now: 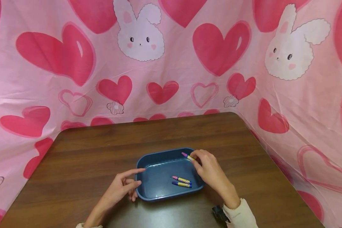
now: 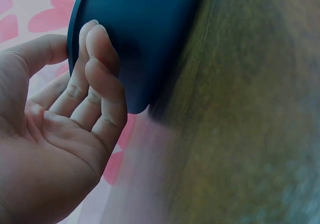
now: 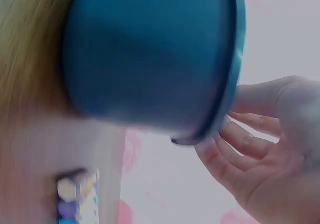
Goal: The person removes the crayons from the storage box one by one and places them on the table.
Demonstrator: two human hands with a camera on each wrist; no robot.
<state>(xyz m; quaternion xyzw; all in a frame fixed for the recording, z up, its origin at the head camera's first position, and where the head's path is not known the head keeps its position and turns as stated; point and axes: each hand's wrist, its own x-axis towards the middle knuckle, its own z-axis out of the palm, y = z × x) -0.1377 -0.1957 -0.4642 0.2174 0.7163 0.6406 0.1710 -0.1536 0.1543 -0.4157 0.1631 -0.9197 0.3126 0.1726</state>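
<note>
We see a person's two bare hands at a dark blue rectangular tray [image 1: 156, 178] with rounded corners, its long axis running left to right, the right end slightly farther off. The right hand [image 1: 208, 166] pinches a purple-tipped crayon [image 1: 187, 156] between thumb and fingers above the tray's far right corner. That crayon lies aslant: its coloured tip points left and a little away from the person, while its other end is covered by the fingers. The left hand [image 1: 118, 188] holds the tray's left end, index finger and thumb over the rim, remaining fingers outside the wall. On the tray floor, towards the near right, we find a pink crayon [image 1: 181, 180] and, just beside it on the near side, a dark blue crayon [image 1: 181, 184]; both tips point left, their axes almost parallel. Beneath is a brown wood-grain table [image 1: 102, 155], with pink heart-and-rabbit cloth [image 1: 182, 57] behind. In the right wrist view, a multicoloured object [image 3: 80, 196] is too blurred for us to name with confidence.
</note>
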